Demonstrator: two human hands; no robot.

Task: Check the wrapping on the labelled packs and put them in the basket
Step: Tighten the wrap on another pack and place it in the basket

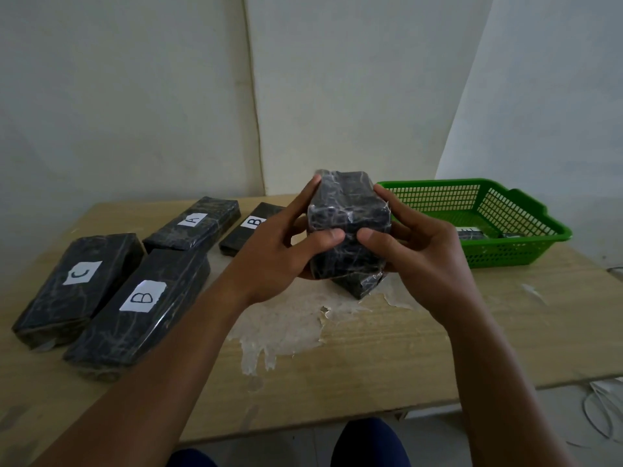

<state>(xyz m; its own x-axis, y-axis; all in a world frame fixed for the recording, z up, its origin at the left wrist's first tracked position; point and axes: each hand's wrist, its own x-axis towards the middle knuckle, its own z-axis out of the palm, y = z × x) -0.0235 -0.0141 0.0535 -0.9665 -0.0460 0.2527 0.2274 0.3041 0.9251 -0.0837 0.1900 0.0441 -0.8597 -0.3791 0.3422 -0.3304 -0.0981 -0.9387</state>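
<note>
On a worn wooden table (337, 365) by white walls, left hand (286, 251) and right hand (414, 251) clasp a wrapped pack (347, 224) upright at centre, fingers closed around it: inspection, probably. Next, carry it to the green basket (526, 254) at two o'clock.

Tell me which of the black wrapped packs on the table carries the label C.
The black plastic-wrapped pack farthest left; its white label reads C, the others read B, A, B.
</note>
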